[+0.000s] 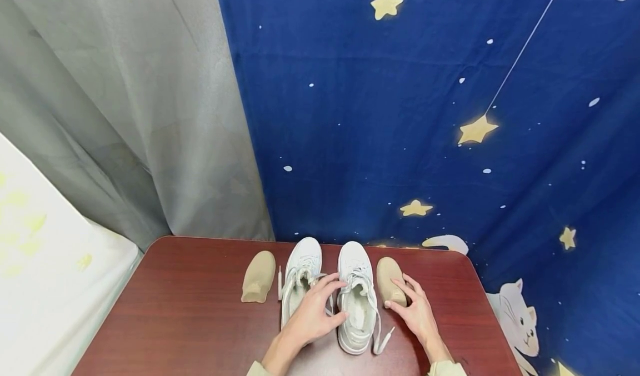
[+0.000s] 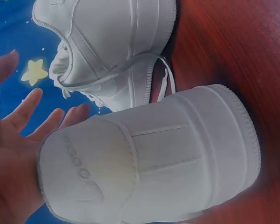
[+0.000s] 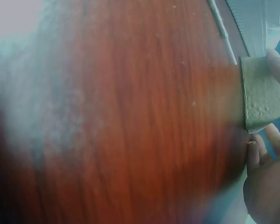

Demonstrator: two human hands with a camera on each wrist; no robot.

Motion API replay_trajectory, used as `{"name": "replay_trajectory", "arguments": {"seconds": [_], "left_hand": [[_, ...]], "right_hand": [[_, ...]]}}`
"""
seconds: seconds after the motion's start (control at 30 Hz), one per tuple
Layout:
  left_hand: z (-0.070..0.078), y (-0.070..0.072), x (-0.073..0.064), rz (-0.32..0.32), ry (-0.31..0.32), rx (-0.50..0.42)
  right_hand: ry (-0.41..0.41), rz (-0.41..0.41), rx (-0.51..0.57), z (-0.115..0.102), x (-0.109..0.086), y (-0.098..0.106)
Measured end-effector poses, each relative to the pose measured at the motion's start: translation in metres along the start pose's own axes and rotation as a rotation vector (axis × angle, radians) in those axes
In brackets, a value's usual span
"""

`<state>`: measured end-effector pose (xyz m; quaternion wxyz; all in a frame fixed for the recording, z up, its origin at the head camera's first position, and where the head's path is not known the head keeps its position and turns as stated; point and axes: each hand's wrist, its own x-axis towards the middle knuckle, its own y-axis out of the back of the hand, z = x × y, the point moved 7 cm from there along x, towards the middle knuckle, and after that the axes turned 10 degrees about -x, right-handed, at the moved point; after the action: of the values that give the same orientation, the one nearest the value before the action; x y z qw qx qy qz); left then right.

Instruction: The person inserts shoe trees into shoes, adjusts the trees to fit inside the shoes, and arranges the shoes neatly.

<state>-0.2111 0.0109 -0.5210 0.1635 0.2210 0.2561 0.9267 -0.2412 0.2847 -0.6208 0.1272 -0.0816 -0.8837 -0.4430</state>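
Note:
Two white lace-up sneakers stand side by side with their toes away from me: a left sneaker (image 1: 306, 259) and a right sneaker (image 1: 355, 256). My left hand (image 1: 312, 316) is over the left sneaker, fingers spread and fingertips at the right sneaker's near-side edge. The left wrist view shows a sneaker heel (image 2: 168, 158) large in front of that hand (image 2: 14, 154). To the right, my right hand (image 1: 415, 312) holds a beige molded shoe insert (image 1: 389, 273) at its near end, thumb on one side and fingers on the other. The insert's squared end (image 3: 263, 95) shows in the right wrist view.
A second beige shoe insert (image 1: 259, 276) lies left of the sneakers on the dark red wooden table (image 1: 190, 298). Loose laces (image 1: 384, 342) trail beside the shoes. A blue star-patterned curtain (image 1: 350, 115) and a grey curtain (image 1: 125, 115) hang behind the table.

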Motion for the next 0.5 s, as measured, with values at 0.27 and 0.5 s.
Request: {"name": "replay_trajectory", "arguments": {"seconds": [0.27,0.5], "left_hand": [[-0.006,-0.008,0.005,-0.103,0.029,-0.002],[-0.012,-0.012,0.006,-0.156,0.009,-0.004]], "right_hand": [[0.086,0.035,-0.004,-0.003,0.001,0.005],[0.078,0.032,-0.022,-0.006,0.0,0.008]]}}
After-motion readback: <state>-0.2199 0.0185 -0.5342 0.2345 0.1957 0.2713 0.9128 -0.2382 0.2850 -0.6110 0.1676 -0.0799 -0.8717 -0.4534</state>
